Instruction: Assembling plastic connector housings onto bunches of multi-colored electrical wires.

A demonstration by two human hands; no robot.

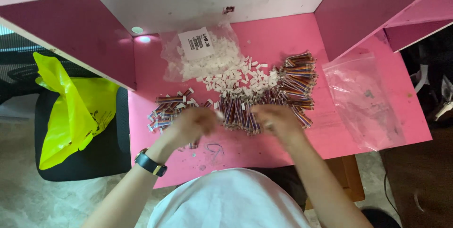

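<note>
Head view: blurred hands (pixel 236 122), grip unclear, over striped wire bundles (pixel 288 91) beside white connectors (pixel 231 79).

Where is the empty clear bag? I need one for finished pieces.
In the head view, the clear bag lies flat on the pink desk's right side, just right of the striped wire bundles.

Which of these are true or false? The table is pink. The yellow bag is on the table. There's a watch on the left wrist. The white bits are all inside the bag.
1. The table is pink. True.
2. The yellow bag is on the table. False: it lies on a black chair beside it.
3. A watch is on the left wrist. True.
4. The white bits are all bagged. False: many lie spilled beside the clear bag.
</note>
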